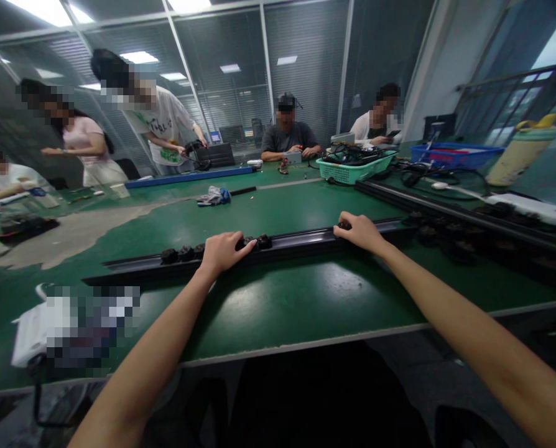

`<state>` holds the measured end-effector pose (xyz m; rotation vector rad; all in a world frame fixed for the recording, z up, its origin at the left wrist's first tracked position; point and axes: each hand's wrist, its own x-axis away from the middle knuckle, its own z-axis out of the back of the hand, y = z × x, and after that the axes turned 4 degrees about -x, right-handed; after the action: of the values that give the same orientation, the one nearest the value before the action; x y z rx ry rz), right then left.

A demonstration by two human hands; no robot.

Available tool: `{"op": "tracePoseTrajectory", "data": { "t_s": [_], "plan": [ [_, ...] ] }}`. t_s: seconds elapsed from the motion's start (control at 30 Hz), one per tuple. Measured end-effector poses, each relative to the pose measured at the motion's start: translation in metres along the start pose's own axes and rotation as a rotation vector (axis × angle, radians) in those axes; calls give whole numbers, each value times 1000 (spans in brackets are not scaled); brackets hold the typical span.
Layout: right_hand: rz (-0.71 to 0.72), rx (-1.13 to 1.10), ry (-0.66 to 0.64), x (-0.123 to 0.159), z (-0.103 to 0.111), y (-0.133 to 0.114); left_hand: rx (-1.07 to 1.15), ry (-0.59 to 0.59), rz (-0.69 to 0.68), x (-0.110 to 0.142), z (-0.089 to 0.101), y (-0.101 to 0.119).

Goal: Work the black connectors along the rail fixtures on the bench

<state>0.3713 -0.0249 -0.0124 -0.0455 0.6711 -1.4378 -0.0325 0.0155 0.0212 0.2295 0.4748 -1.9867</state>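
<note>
A long black rail [259, 250] lies across the green workbench [301, 298] in front of me, with several small black parts [185, 252] in a row along its left half. My left hand [224, 252] grips the rail, its fingertips against the black parts. My right hand [359, 231] holds the rail further right, with the fingers on a small black part [344, 225]. The rail's underside is hidden from this angle.
A second black rail [464, 230] with black parts runs along the right of the bench. Further back are a teal basket of cables [355, 169], a blue tray [455, 155] and a crumpled glove [213, 196]. A blurred white object [73, 326] sits near the left front. Several co-workers surround the bench.
</note>
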Motion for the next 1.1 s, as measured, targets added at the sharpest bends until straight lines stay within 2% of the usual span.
{"op": "tracePoseTrajectory", "data": {
  "t_s": [0.27, 0.53, 0.9, 1.1],
  "plan": [
    [-28, 54, 52, 0, 6, 7, -3, -12, 9, -1, 2, 2],
    [-43, 76, 43, 1, 9, 13, 4, -15, 11, -1, 2, 2],
    [-41, 112, 117, -3, 0, 17, -4, -2, 7, -2, -2, 1],
    [-88, 121, 107, -4, -2, 18, 14, 2, 9, -2, -3, 0]
  ]
}}
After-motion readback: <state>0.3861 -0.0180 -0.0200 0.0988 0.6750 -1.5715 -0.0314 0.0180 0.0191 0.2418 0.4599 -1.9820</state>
